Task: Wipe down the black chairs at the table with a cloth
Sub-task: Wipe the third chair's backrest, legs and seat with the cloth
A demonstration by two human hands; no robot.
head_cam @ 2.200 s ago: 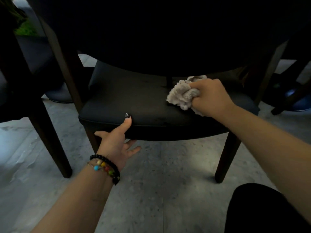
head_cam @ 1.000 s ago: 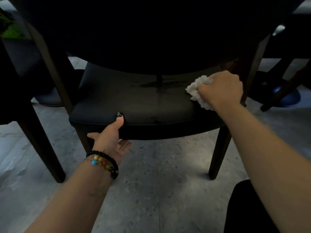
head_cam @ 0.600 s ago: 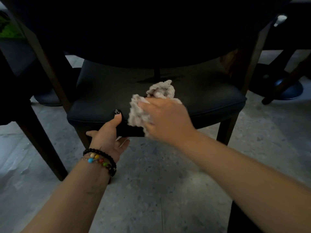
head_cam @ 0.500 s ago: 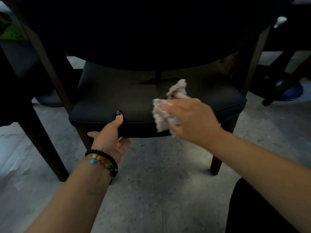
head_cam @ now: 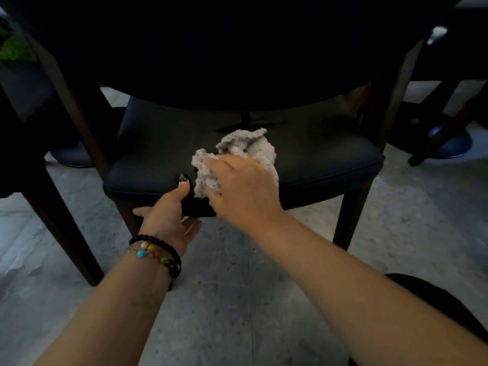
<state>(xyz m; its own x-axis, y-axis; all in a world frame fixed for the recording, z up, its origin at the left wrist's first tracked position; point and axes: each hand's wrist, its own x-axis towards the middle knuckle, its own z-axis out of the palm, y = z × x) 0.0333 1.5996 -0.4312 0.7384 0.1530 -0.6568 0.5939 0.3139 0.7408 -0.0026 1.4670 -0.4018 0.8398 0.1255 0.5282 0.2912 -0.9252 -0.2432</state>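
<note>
A dining area: dark upholstered chairs (head_cam: pixel 303 159) on wooden legs stand under a dark desk (head_cam: pixel 237 48) on speckled grey floor tiles (head_cam: pixel 237 299).

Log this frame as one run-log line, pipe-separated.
step: wiping chair seat | right hand: grips cloth on seat front | left hand: holds seat front edge, thumb on top | floor: grey stone

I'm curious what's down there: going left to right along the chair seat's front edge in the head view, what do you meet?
Dark chair leg → left hand gripping the seat edge → crumpled cloth in the right hand → right front leg.
</note>
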